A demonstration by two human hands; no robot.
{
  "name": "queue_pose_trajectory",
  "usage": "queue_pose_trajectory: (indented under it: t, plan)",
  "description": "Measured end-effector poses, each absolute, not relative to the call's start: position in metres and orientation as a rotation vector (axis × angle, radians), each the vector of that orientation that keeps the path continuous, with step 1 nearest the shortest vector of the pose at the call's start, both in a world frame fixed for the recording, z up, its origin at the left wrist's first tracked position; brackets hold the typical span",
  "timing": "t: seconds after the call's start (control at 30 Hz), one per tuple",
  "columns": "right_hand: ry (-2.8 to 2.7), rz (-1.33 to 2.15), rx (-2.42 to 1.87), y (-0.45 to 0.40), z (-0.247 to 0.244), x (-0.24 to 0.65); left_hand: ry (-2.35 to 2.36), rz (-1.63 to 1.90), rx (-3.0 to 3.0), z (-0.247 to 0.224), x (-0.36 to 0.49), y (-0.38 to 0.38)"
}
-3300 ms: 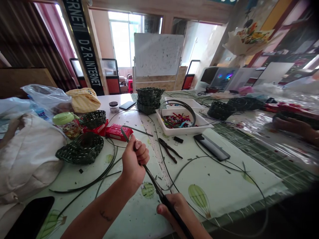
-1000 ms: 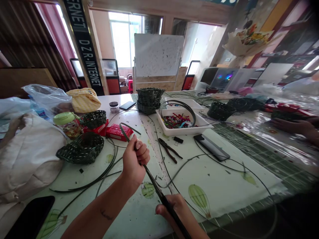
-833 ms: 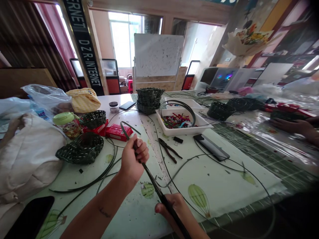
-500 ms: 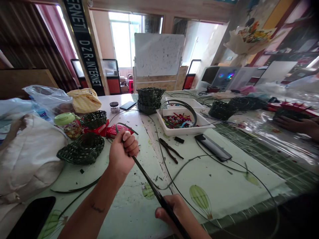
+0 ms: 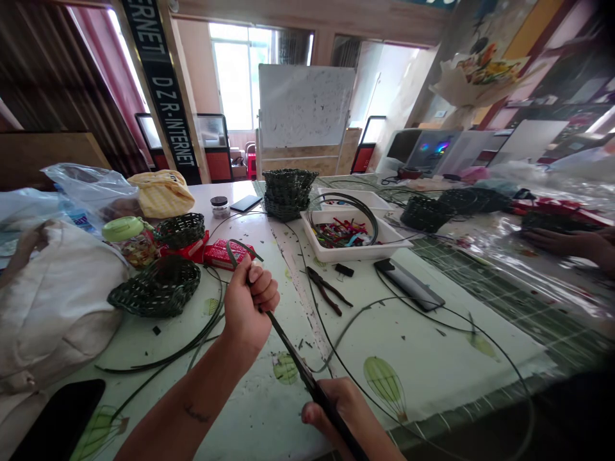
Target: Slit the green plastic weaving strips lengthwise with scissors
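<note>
My left hand [image 5: 250,304] is closed in a fist round a dark green flat weaving strip [image 5: 284,338]. A short loop of strip sticks out above the fist. From there the strip slants down to my right hand [image 5: 343,406], whose thumb and fingers close on its darker, thicker lower part; I cannot make out whether several strands lie together there. Left of my left hand sits a dark woven basket [image 5: 156,288], with a smaller woven basket [image 5: 180,230] behind it. Pliers [image 5: 327,289] lie on the table to the right of my left hand.
A white tray [image 5: 355,254] holds colourful bits and a coil of strip. Behind it stands a tall woven basket [image 5: 287,195]. A phone [image 5: 410,283], a binder clip [image 5: 344,271] and a red box [image 5: 225,254] lie around. At right, another person's hand [image 5: 552,240] touches dark wickerwork.
My left hand has moved slightly right and down, towards my right hand, still gripping the strip. My right hand has stayed nearly in place.
</note>
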State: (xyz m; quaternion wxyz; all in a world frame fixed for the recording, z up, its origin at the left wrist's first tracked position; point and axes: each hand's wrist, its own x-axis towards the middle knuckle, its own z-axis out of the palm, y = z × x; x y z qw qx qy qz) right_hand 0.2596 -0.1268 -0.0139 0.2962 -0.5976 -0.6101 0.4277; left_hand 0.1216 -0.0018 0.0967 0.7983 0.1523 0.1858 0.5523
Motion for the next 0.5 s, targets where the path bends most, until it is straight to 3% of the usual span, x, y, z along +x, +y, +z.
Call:
queue_pose_trajectory:
  t: [0.5]
  plan:
    - [-1.605,1.201,-1.579,-0.1231,-0.0147,0.2638,0.402,1.119,0.327,0.0888,0.1293,-0.0026]
